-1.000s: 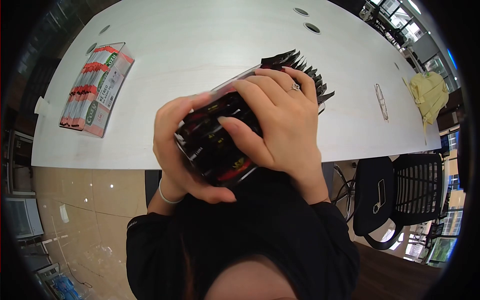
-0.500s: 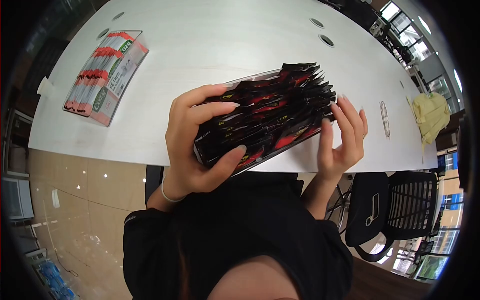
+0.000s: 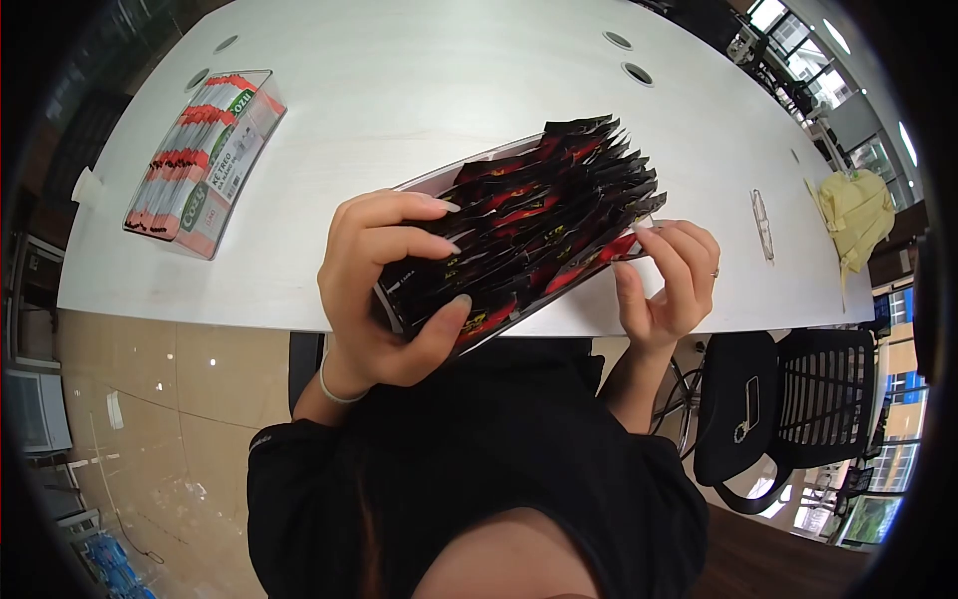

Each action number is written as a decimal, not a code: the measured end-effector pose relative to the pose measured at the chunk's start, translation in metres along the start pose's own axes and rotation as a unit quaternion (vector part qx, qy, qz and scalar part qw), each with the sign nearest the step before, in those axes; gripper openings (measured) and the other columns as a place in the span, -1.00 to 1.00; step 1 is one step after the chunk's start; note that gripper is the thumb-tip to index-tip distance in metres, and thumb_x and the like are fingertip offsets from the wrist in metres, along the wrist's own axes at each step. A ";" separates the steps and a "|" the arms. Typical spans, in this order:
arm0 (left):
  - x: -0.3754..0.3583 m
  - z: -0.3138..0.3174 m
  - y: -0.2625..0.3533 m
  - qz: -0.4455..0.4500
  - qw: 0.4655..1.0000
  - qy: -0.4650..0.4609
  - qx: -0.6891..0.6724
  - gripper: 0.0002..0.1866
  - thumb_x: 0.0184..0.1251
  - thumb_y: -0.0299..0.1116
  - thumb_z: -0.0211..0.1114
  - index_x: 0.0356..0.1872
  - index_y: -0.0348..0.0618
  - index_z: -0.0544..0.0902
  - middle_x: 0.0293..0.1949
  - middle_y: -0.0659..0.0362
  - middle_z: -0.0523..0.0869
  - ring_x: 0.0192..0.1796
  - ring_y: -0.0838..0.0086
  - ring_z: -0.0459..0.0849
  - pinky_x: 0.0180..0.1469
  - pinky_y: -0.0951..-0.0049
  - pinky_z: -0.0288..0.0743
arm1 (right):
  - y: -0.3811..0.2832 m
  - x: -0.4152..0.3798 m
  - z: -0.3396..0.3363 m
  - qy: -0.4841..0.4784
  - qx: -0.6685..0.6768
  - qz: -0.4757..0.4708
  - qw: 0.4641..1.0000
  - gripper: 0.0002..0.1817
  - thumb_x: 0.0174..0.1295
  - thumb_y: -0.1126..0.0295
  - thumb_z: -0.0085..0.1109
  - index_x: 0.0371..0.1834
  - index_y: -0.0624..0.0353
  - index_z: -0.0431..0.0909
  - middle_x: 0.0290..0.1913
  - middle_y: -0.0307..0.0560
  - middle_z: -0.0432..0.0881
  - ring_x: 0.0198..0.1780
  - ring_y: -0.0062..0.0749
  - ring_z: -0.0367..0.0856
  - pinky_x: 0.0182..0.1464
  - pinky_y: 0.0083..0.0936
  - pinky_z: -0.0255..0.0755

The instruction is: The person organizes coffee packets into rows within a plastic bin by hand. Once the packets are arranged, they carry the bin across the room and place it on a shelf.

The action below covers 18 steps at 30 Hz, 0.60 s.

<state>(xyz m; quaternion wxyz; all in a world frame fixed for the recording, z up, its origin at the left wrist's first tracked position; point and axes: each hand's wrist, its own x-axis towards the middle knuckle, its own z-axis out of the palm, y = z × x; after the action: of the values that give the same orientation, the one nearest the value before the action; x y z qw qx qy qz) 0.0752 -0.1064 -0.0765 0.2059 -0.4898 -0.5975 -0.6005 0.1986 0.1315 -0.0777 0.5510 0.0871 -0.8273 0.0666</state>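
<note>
A clear plastic box point(image 3: 436, 183) stands tilted toward me at the table's front edge, packed with rows of black sachets point(image 3: 534, 215) with red and yellow print. Around the box's left end, my left hand point(image 3: 361, 290) is closed, fingers over the sachets at the back and thumb over the front. At the right front corner, my right hand point(image 3: 674, 285) has its fingers bent, with the fingertips and thumb on either side of a red-printed sachet point(image 3: 619, 247). The contact of that thumb is partly hidden.
Another clear box point(image 3: 257, 125) of red-and-white packets stands at the left of the white table point(image 3: 439, 70). On the right lie a thin clear wrapper point(image 3: 762, 225) and a yellow cloth bag point(image 3: 853, 215). A black mesh chair point(image 3: 823, 399) is at right.
My right hand has shifted slightly down and left, its fingers curling in at the front right corner. The box's left end has moved slightly left, with my left hand still around it.
</note>
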 end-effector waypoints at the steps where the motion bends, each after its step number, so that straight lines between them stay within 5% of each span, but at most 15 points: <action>1: 0.000 0.000 -0.001 0.008 1.000 0.000 -0.005 -0.63 -0.21 -0.42 0.38 -0.24 -0.21 0.58 -0.06 -0.03 0.64 -0.01 0.16 0.58 0.07 0.28 0.42 | 0.000 -0.001 0.001 -0.002 0.007 0.005 1.000 -0.67 -0.12 0.31 0.48 -0.31 0.24 0.65 -0.21 -0.07 0.64 -0.08 -0.14 0.56 -0.02 -0.38 0.40; 10: 0.000 0.000 0.001 0.012 1.000 -0.011 0.012 -0.62 -0.25 -0.44 0.37 -0.25 -0.19 0.58 -0.04 -0.04 0.62 0.01 0.14 0.56 0.08 0.25 0.42 | 0.000 0.001 0.008 -0.034 0.085 0.047 0.995 -0.66 -0.12 0.35 0.49 -0.42 0.22 0.47 0.10 0.25 0.61 0.22 0.14 0.51 0.17 -0.26 0.36; 18: 0.000 0.000 0.000 0.016 1.000 -0.008 0.021 -0.61 -0.24 -0.42 0.36 -0.24 -0.20 0.58 -0.04 -0.05 0.62 0.00 0.13 0.56 0.08 0.25 0.42 | 0.001 0.000 0.006 -0.035 0.068 0.032 0.997 -0.64 -0.12 0.37 0.50 -0.36 0.23 0.48 0.03 0.19 0.62 0.15 0.07 0.53 0.12 -0.25 0.41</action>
<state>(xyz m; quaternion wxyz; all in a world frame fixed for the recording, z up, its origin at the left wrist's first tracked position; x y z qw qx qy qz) 0.0749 -0.1060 -0.0763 0.2206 -0.4997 -0.6041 -0.5802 0.1933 0.1309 -0.0799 0.5120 0.0999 -0.8420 0.1372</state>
